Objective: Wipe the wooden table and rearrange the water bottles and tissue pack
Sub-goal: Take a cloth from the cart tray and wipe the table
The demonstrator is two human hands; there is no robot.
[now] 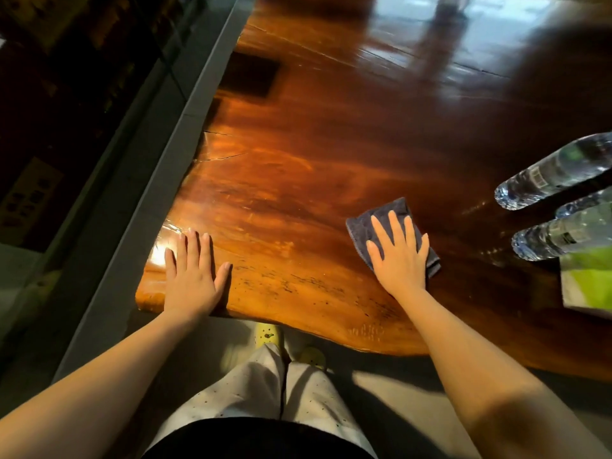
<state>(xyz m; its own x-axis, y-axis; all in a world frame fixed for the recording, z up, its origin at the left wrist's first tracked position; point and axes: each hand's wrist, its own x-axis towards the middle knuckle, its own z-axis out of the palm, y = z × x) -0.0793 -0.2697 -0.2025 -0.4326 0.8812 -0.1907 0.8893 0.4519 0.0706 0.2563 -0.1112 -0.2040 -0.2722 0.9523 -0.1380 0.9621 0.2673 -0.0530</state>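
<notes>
A glossy wooden table [331, 144] fills the view. My right hand [399, 256] lies flat, fingers spread, pressing a folded dark grey cloth [364, 223] onto the wood near the front edge. My left hand [192, 270] rests flat and empty on the table's near left corner. At the right edge lie clear water bottles on their sides: one [556, 172] farther back, another [559, 238] nearer, with a third [586, 202] partly hidden between them. A green and white tissue pack [586, 283] sits just in front of the bottles.
A grey ledge [139, 193] runs along the table's left side, with a dark area beyond it. A dark square patch [250, 74] marks the wood at the far left. My legs and yellow shoes [268, 336] stand at the front edge.
</notes>
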